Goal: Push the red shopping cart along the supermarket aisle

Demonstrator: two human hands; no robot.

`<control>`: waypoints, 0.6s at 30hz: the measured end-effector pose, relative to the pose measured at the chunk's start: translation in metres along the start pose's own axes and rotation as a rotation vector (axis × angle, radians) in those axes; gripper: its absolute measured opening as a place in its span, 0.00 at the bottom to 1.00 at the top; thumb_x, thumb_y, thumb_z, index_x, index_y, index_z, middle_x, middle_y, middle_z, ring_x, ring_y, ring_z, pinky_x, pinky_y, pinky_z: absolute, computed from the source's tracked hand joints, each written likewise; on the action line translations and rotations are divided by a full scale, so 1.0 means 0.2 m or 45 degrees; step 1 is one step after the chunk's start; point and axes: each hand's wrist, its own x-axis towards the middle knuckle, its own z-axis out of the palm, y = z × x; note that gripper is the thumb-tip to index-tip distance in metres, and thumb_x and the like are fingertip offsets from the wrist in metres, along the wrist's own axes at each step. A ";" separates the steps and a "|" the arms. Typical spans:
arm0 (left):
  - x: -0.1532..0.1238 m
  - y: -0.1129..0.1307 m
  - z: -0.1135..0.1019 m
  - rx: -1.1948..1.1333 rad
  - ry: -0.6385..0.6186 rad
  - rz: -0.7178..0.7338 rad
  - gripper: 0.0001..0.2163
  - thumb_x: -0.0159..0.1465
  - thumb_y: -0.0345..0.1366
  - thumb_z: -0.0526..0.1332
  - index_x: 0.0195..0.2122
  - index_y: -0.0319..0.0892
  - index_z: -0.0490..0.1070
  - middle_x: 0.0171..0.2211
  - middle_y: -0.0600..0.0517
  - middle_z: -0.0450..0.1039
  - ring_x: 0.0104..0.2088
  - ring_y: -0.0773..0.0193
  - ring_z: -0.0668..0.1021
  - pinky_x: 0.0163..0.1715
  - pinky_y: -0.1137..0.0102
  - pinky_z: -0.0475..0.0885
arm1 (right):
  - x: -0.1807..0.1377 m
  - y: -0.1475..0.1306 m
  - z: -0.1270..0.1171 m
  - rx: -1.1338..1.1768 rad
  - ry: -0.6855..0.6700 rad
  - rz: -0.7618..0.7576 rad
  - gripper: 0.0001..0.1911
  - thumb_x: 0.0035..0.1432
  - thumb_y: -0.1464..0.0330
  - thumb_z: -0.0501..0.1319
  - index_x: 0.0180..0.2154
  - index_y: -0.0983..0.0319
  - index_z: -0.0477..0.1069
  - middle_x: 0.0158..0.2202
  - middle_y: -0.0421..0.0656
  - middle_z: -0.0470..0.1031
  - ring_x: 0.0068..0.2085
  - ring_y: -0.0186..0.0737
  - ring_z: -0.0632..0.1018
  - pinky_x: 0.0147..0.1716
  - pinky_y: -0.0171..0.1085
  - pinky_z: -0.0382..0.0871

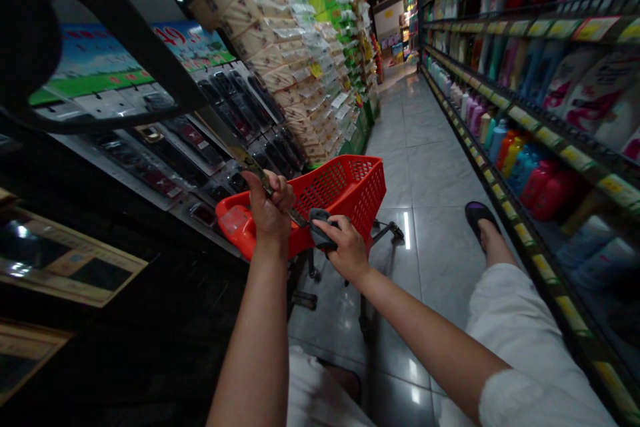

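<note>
Grey cloth [317, 230] is pinched in the right hand's [349, 250] fingers at a metal shaft's [245, 159] lower end; the left hand's [270, 210] fingers curl around it farther up, below its dark looped handle [131, 30]. Beyond, a red shopping cart [357, 207] stands on floor tiles [437, 180].

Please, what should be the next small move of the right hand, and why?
Probably the right hand should slide the grey cloth a little along the long shaft: the cloth appears to sit against its lower part, while the left hand grips it higher up, which should steady it.
</note>
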 end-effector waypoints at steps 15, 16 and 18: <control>-0.01 0.00 0.02 -0.006 -0.008 0.006 0.26 0.61 0.58 0.56 0.18 0.40 0.58 0.12 0.62 0.45 0.12 0.76 0.49 0.12 0.77 0.43 | -0.28 0.16 0.21 -0.051 0.075 -0.228 0.40 0.48 0.80 0.55 0.62 0.48 0.63 0.52 0.45 0.63 0.55 0.46 0.68 0.58 0.45 0.65; -0.01 0.00 0.02 -0.002 0.003 0.008 0.26 0.61 0.58 0.56 0.18 0.40 0.58 0.12 0.62 0.46 0.12 0.76 0.49 0.12 0.77 0.43 | -0.33 0.22 0.23 -0.041 0.115 -0.140 0.41 0.48 0.81 0.54 0.63 0.48 0.61 0.51 0.45 0.63 0.54 0.45 0.68 0.57 0.45 0.65; -0.01 0.00 0.03 0.002 0.039 -0.006 0.27 0.61 0.58 0.56 0.18 0.41 0.57 0.12 0.62 0.46 0.11 0.76 0.49 0.12 0.77 0.43 | -0.39 0.32 0.26 -0.017 0.225 0.124 0.43 0.48 0.81 0.53 0.65 0.49 0.57 0.50 0.45 0.63 0.53 0.43 0.69 0.55 0.44 0.68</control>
